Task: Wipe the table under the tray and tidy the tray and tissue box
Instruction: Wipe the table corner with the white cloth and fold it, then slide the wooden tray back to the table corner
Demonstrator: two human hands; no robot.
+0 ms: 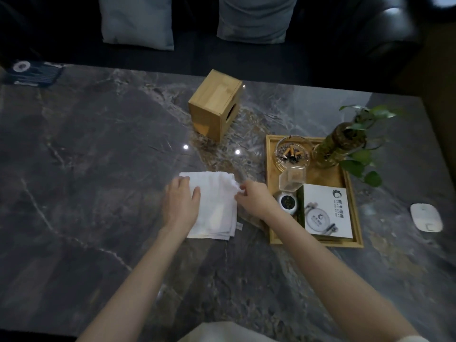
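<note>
Folded white cloth [212, 206] lies on dark marbled tabletop [98, 144], just left of bamboo tray [352, 218]. Left hand [181, 202] flat on it, fingers together; right hand [255, 199] fingers pinching its edge. Wooden tissue box [214, 107] behind cloth.

We see a worktop [98, 149] of dark grey marble-like stone, polished enough to mirror two ceiling lights. On it the cloth [217, 206] looks soft, white and matt. The tissue box [214, 107] and tray [355, 213] are pale, smooth wood. At the tray's far edge the ashtray [292, 154] and vase [330, 150] are clear glass; the booklet [325, 211] is white paper.
</note>
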